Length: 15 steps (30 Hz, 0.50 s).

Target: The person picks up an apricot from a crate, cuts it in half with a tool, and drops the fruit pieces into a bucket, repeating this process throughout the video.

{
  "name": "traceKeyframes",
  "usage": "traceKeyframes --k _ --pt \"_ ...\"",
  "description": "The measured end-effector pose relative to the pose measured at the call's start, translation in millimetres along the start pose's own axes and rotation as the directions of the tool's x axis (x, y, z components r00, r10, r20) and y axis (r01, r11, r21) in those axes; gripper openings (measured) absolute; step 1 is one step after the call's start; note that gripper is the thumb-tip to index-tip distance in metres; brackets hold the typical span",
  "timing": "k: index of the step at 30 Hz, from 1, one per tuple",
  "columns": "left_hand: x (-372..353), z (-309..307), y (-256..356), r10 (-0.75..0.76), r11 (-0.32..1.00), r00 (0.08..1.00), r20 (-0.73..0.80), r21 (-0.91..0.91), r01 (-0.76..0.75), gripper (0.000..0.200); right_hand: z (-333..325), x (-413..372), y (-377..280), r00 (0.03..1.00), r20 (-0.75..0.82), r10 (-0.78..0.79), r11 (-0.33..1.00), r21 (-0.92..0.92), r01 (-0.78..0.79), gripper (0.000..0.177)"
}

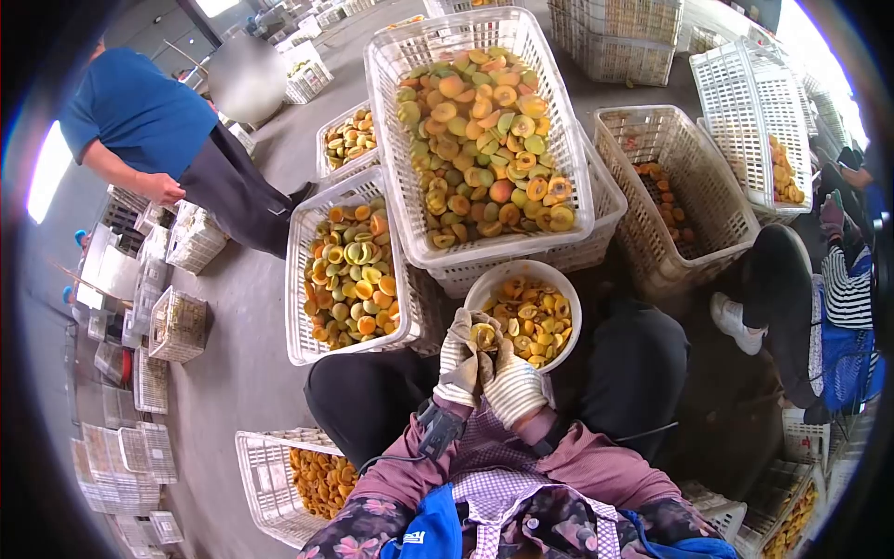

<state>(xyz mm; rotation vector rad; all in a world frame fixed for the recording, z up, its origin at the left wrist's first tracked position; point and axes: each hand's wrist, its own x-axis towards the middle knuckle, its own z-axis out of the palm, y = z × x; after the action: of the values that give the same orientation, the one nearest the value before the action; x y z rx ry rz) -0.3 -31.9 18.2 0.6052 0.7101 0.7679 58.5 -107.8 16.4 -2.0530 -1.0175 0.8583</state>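
Observation:
In a striped work glove, my left hand (458, 361) is closed around an apricot half (482, 335), cut side up. My right hand (513, 382), gloved too, presses against it from the right with its fingers curled; whatever it may grip is hidden. Just beyond both hands, between my knees, stands a round white bucket (573, 307) holding cut apricot pieces (531, 321). A large white crate (424, 244) full of halved apricots (484, 140) rests on another crate ahead. To the left, a second crate (296, 321) holds more halves (352, 270).
A nearly emptied crate (652, 252) stands at the right, with some fruit at its bottom. A tilted crate (265, 484) of orange pieces lies by my left side. One person in blue (149, 112) stands at the left; another person (843, 307) sits at the right.

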Motion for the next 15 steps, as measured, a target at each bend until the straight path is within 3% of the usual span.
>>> traceKeyframes --k 4,7,8,10,11,12,13,14,15 --pt "-1 -8 3 0.013 0.997 1.000 0.028 0.075 -0.015 0.032 5 2 2 0.989 0.141 0.047 0.999 -0.020 -0.045 0.039" --pt "-5 -7 5 0.142 0.963 0.983 0.112 0.212 -0.163 0.028 31 5 25 0.985 0.094 -0.147 0.888 0.451 0.089 0.027" --pt "-3 -10 8 0.100 0.965 0.988 0.114 0.229 -0.124 0.027 49 9 43 0.976 0.141 -0.165 0.836 0.545 0.063 0.030" --pt "-2 -12 9 0.115 0.969 0.970 0.213 0.190 -0.157 0.027 36 -3 23 0.969 0.037 -0.245 0.672 0.727 0.142 0.024" --pt "-3 -13 15 0.086 0.922 0.946 0.314 0.335 -0.195 0.028 20 -8 15 0.969 0.039 -0.243 0.668 0.731 0.138 0.024" --pt "-4 -18 22 -0.115 0.935 0.900 0.421 0.352 -0.046 0.035 -1 -12 8 0.913 0.374 -0.165 0.612 0.764 -0.203 0.023" --pt "-12 -8 26 -0.107 0.916 0.913 0.394 0.395 -0.063 0.037 -17 -17 2 0.736 0.666 -0.124 0.526 0.673 -0.520 0.024" --pt "-18 3 31 -0.097 0.896 0.924 0.370 0.436 -0.080 0.038 -27 -25 -7 0.739 0.661 -0.127 0.523 0.678 -0.516 0.024" --pt "-16 -2 28 0.100 0.811 0.949 0.301 0.528 -0.252 0.038 -37 -32 -15 0.700 0.701 -0.136 0.366 0.692 -0.622 0.028"
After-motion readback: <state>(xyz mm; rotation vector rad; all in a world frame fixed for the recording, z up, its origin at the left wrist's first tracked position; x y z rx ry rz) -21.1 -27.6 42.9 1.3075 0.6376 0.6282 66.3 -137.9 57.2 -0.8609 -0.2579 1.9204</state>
